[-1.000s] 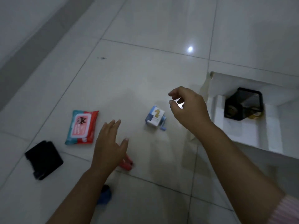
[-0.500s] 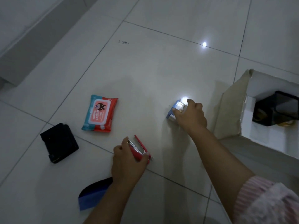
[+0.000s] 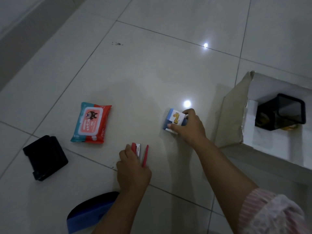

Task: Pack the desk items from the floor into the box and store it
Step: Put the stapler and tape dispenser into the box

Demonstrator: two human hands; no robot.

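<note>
Nearest me, a dark blue curved thing (image 3: 89, 211) lies on the pale floor tiles (image 3: 152, 73) by the left forearm; what it is, I cannot tell. Just beyond, the left hand (image 3: 133, 173) curls round the rear of a red metal stapler (image 3: 138, 152), whose top arm stands splayed to one side. A flat black case (image 3: 45, 157) sits well to its left. Farther on, the right hand (image 3: 190, 129) pinches a small blue-and-white cube with a giraffe picture (image 3: 174, 119), tilted and low over the tiles, with a red-and-teal wipes pack (image 3: 92, 123) off to the left. Farthest, at the right, stands the open white cardboard box (image 3: 278, 83), a black mesh pen pot (image 3: 280, 112) inside it. I'd squeeze the stapler shut before lifting, so it cannot flap, then carry both across together and set them beside the pot, not drop them.
</note>
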